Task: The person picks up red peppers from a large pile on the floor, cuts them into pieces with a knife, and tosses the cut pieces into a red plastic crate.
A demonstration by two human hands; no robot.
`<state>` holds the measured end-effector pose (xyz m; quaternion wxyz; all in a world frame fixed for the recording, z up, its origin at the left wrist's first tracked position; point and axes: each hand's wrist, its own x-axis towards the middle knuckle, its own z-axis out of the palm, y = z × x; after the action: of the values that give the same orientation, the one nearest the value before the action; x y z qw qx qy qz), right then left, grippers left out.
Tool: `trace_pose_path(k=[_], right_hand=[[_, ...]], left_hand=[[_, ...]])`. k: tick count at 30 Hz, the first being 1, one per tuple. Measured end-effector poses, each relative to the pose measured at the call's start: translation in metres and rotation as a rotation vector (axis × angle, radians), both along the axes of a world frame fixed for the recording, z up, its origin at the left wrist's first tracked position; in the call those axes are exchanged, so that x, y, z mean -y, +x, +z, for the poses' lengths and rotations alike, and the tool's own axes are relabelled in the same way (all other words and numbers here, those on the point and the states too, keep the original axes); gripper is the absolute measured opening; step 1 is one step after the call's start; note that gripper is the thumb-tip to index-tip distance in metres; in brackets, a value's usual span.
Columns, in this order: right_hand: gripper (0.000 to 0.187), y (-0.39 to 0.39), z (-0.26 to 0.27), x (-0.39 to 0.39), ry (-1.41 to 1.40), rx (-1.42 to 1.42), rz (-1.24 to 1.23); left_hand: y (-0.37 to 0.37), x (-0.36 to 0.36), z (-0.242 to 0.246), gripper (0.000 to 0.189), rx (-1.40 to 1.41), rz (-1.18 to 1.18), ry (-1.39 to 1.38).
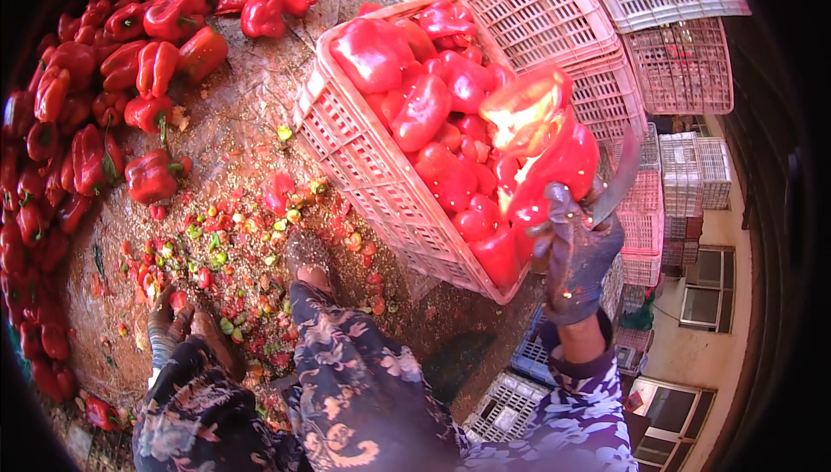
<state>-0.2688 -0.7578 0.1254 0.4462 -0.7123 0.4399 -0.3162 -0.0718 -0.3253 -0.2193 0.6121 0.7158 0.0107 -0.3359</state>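
Note:
My right hand (578, 251), in a dark, wet glove, is at the near right corner of a pink plastic crate (370, 154) heaped with red bell peppers (422, 108). Its fingers close on a knife with a curved blade (620, 180) that points up and away. A cut-open red bell pepper (552, 147) with pale inner flesh is against the same hand, above the crate. At the lower left, my left hand (169, 323), in a grey glove, is low beside my foot with a small red piece at its fingertips; whether it grips that piece is unclear.
Whole red peppers (78, 147) lie piled along the left. Cut cores, green stems and seeds (221, 258) litter the ground around my feet. Stacked pink and white crates (545, 11) stand behind and right of the filled crate; a blue crate (532, 349) is near my right arm.

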Motion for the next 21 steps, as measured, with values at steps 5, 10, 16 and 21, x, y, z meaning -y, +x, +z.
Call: trace_pose_path(k=[5,10,16,21], right_hand=[[0.046,-0.054,-0.050,0.033,-0.366,-0.894,0.039],[0.056,-0.047,-0.086,0.041,-0.566,-0.795,0.240],[0.034,-0.053,-0.084,0.030,-0.566,-0.772,0.253],[0.053,-0.063,-0.091,0.039,-0.701,-0.901,0.401]], left_hand=[[-0.013,0.006,-0.001,0.054,0.024,-0.131,0.130],[-0.017,0.002,0.009,0.056,0.054,-0.200,0.210],[-0.017,0.017,0.037,0.059,0.193,-0.379,0.272],[0.019,-0.011,0.057,0.063,0.296,-0.264,0.396]])
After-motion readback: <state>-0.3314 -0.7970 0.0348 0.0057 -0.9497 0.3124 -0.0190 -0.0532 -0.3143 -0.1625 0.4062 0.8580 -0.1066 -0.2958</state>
